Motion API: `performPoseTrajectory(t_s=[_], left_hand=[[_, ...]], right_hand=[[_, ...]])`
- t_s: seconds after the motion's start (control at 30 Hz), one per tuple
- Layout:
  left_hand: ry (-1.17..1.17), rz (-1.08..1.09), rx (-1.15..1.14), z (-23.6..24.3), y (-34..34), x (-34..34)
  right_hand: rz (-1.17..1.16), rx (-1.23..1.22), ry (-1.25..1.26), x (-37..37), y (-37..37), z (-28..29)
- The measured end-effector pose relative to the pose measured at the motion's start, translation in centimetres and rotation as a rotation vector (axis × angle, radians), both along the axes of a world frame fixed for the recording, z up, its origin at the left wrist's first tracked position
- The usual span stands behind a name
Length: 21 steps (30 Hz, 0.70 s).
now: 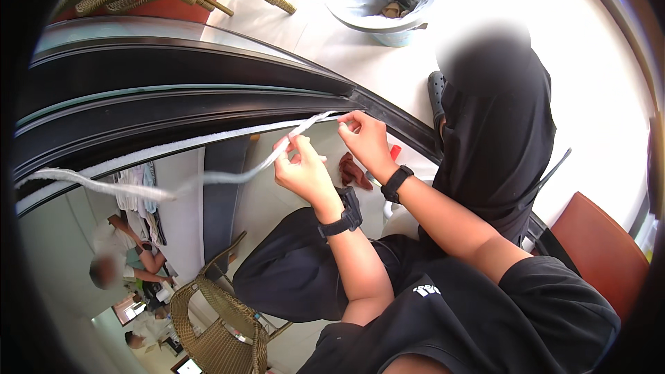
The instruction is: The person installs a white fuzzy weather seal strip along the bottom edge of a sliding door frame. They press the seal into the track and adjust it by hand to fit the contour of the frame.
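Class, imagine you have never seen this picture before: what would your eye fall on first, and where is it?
Probably the long white strip, winding from the left edge to the centre, where the left hand pinches it in its fingers and the right hand is close to its upper end. Next might come the dark frame curving across the upper left, then the round bin at the top, right of centre.

Left fingers (303,145) pinch a white strip (260,167) beside a black frame (208,64)
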State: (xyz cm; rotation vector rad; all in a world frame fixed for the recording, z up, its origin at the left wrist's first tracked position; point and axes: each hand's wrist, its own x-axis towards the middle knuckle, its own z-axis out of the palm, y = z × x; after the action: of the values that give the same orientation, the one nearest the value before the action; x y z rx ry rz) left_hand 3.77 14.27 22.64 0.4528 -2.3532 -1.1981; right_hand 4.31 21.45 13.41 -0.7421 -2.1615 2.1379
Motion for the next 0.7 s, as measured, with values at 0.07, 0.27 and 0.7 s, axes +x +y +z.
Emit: performPoseTrajectory(t_s=[0.07, 0.27, 0.7], left_hand=[[-0.011, -0.053, 0.053, 0.1, -0.1, 0.2], [0.002, -0.192, 0.041, -0.5, -1.5, 1.1], [0.058, -0.318, -0.095, -1.2, -2.5, 2.5]], right_hand=[[-0.037, -0.195, -0.014, -0.4, -0.6, -0.8], [-0.047, -1.2, -0.167, -1.0, -0.4, -0.4], [-0.208, -1.81, -0.328, -2.5, -1.4, -1.8]])
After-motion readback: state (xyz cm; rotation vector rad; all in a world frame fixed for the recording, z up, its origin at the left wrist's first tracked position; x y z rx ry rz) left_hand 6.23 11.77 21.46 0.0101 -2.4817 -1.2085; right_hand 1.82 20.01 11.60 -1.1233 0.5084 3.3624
